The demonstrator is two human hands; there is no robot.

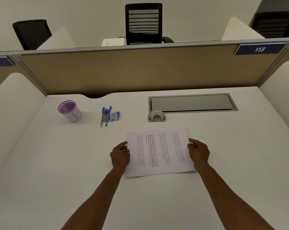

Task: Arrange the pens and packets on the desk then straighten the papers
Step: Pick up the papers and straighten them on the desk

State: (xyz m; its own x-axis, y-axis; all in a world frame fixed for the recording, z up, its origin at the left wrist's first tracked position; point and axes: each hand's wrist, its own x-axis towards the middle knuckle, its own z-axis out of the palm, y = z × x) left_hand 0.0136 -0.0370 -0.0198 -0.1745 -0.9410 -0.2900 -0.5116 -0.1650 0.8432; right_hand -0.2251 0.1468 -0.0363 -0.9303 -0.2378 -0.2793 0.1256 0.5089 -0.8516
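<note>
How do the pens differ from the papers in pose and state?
The pens lie untouched, far left by the packets; the papers lie near, held by the left hand and right hand. Pens are thin; papers are flat, wide. Both rest on the desk.

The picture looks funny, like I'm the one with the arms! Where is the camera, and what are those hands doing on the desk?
The camera sits on a person's head, looking down, so you see their own arms. The left hand and right hand hold the two side edges of a stack of papers lying on the white desk. Its bottom edges look slightly uneven. Farther back lie blue pens beside small packets, lined up together. To their left stands a purple-rimmed cup; to their right, a hole punch.
</note>
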